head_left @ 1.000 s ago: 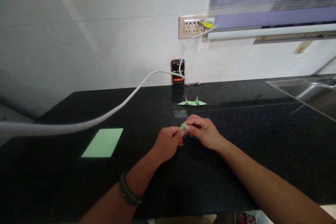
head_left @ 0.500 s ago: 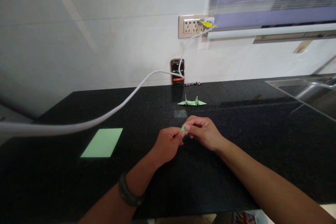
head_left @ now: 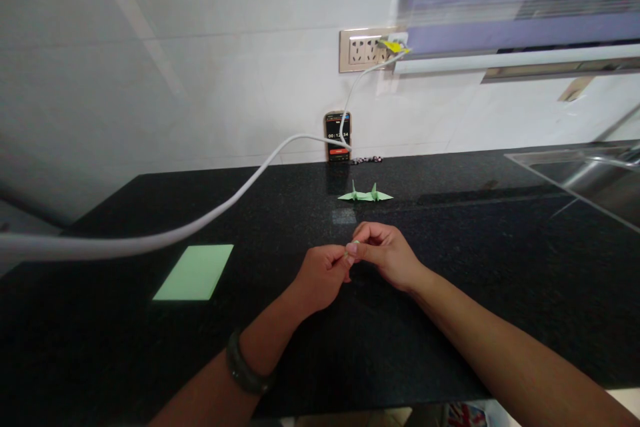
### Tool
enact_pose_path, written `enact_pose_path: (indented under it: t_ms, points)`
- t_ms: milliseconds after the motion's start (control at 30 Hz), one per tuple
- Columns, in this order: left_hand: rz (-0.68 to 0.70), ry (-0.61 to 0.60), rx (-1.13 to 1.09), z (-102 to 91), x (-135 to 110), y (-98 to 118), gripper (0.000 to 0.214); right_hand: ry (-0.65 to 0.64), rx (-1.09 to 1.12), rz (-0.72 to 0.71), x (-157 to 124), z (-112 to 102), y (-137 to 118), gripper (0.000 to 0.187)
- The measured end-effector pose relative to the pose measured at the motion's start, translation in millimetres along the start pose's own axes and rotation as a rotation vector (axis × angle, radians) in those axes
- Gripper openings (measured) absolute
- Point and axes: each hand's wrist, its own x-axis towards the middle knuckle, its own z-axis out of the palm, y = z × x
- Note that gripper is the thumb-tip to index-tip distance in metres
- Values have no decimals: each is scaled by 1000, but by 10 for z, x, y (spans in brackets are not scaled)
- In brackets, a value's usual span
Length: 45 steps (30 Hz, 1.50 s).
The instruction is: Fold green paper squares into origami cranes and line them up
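Over the dark countertop, my left hand [head_left: 325,277] and my right hand [head_left: 387,252] meet, thumbs and fingers pinched on a small folded piece of green paper [head_left: 357,242]. Most of that paper is hidden behind my thumbs, so its shape cannot be made out. Two green origami cranes [head_left: 365,195] stand side by side on the counter just beyond my hands. To the left lies a stack of green paper [head_left: 195,273], flat on the stone.
A phone [head_left: 339,137] showing a timer leans against the wall, a beaded strand [head_left: 367,160] beside it. From the wall socket [head_left: 367,51] a white cable [head_left: 240,190] sweeps across the left foreground. At right is a metal sink [head_left: 600,173].
My thumbs have closed in over the green paper, so less of it shows. My left hand has dipped slightly; the cranes and paper stack stay put.
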Motion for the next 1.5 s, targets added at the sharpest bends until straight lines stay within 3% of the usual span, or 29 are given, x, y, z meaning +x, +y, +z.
enact_pose_path:
  t_ms: [200,467,633,767,900,1033,1200,1333,1500]
  points:
    - [-30,-16,-136,-1,30,-30,28,-12,121,112,23,-9,18,19]
    - [-183,60,-527,18,48,-19,26,8,-119,-22,16,-45,11,18]
    - [-164,39,-589,17,36,-3,26,10,-9,-10,10,-30,42,18]
    - [-149,32,-481,-8,41,-11,29,-29,45,43,9,-15,46,16]
    - [-60,-20,-250,-18,45,-31,34,-44,-46,13,-3,-12,27,15]
    - [-56,42,-157,-22,42,-37,30,34,-89,-19,3,-26,41,16]
    - [-42,47,-47,-49,33,-48,33,-24,-82,14,10,-23,30,16]
    - [-4,-4,-19,-52,32,-59,32,28,-168,-100,4,-4,0,18]
    - [-22,102,-105,-75,62,-59,25,128,-141,6,33,-31,20,23]
